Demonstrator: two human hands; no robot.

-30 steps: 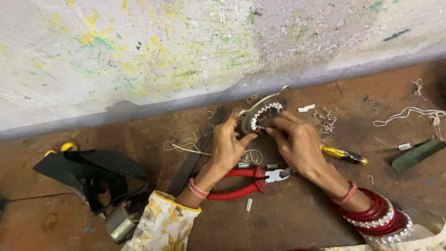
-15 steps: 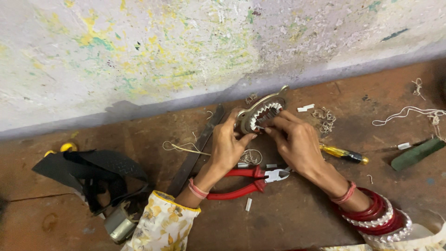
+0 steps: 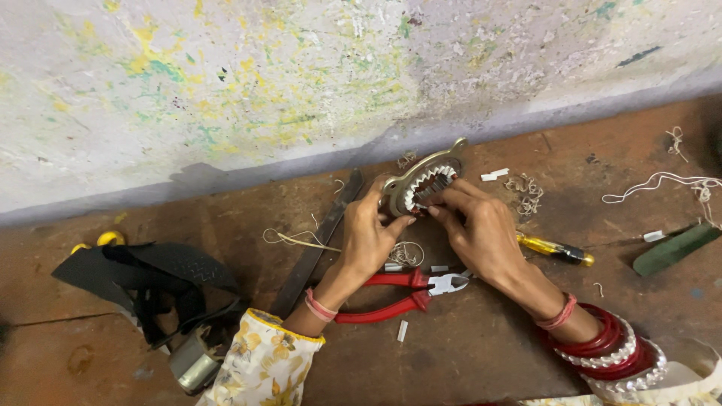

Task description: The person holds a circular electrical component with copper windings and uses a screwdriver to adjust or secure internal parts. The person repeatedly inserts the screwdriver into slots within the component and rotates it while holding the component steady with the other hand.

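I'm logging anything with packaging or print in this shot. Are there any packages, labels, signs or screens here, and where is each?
None show. On the brown work surface lie only tools and scraps: red-handled pliers, a yellow-handled screwdriver and small blank white slips. The left hand and right hand hold a toothed metal ring, with no label visible on it.

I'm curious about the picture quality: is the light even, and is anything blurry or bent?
Head view: soft, fairly dim light, no glare; the hands cast faint shadows on the brown floor; the metal ring looks sharp; the wall's base line bows, hinting at wide-lens distortion.
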